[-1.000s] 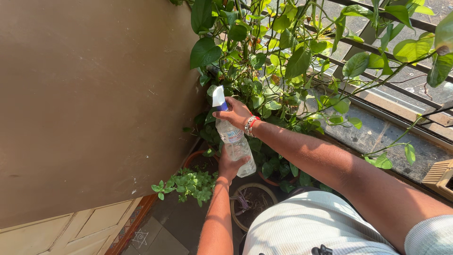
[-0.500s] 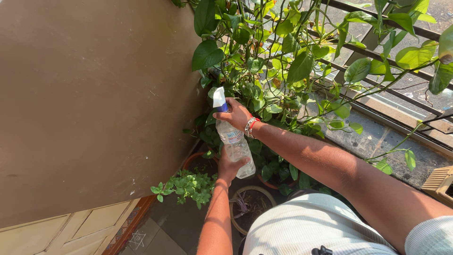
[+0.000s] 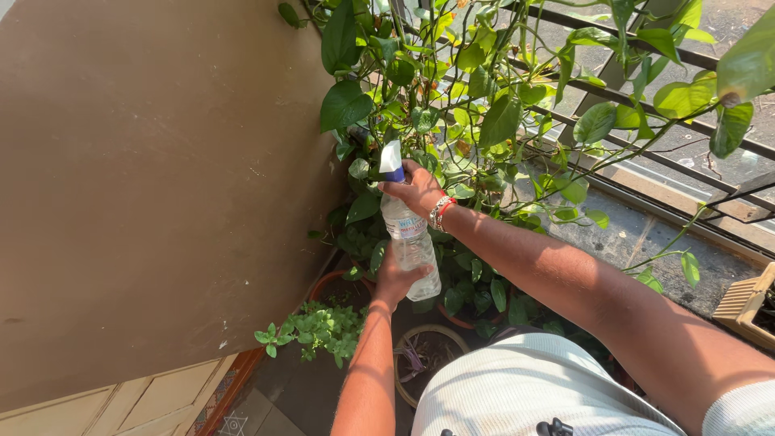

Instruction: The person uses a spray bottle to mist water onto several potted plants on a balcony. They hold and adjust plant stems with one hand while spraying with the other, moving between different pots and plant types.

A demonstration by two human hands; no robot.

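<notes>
Two hands' grips clasp a spray bottle [image 3: 410, 242] beside brown wall [image 3: 161, 186], potted plants [image 3: 452, 121].

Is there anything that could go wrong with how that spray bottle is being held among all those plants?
The left hand holds the clear spray bottle only near its base, so it might slip if wet. The right hand grips the white nozzle, which sits close to the brown wall; stray mist could wet it. The bottle hangs above the terracotta pots, so a drop could crush the small-leaved plant.
</notes>
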